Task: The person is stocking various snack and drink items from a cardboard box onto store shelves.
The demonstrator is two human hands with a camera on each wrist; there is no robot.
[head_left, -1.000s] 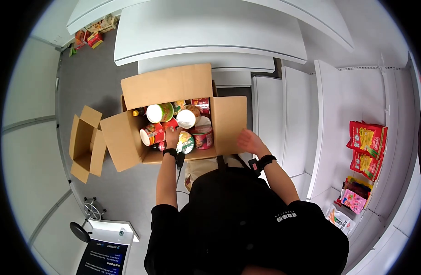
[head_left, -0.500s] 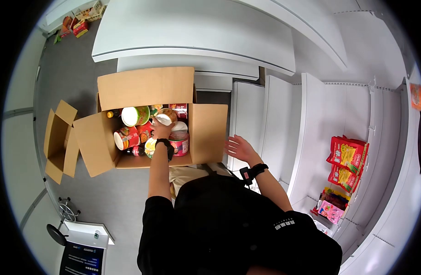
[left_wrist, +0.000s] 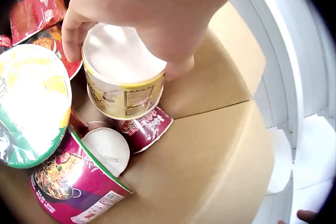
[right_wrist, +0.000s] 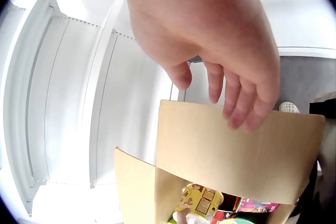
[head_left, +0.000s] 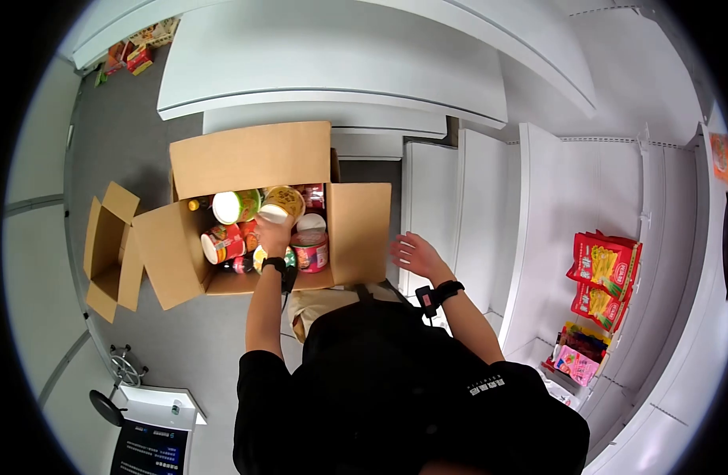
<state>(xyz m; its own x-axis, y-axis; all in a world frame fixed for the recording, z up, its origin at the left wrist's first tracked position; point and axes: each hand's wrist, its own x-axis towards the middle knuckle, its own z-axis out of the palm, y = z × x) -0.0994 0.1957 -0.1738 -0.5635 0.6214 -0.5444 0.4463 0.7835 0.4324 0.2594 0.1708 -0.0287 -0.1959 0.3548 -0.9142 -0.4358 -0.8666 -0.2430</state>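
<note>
In the head view my left hand [head_left: 275, 234] reaches into a large cardboard box [head_left: 360, 233] and grips a yellow instant noodle cup [head_left: 285, 200]. In the left wrist view, thumb and fingers span the white end of that cup [left_wrist: 128, 95], which tilts among the others. Around it are a red-and-white noodle cup [head_left: 220, 244], a green one [head_left: 247, 204] and a pink-purple one [head_left: 311, 255]. Past the box's right flap hangs my right hand [head_left: 417, 255], fingers loosely spread and holding nothing; the right wrist view shows its palm [right_wrist: 205, 35] above the flap.
A smaller cardboard box [head_left: 106, 261], open at the top, stands left of the large one. White shelves [head_left: 332, 67] run along the far side and the right. Red snack bags [head_left: 604, 261] and a pink packet [head_left: 575, 364] lie on the right shelf. A wheeled stool base [head_left: 125, 366] is at lower left.
My left hand has moved from beside the red cups to the yellow noodle cup and now grips it, tilting it. The head view has shifted. My right hand has opened out slightly near the flap.
</note>
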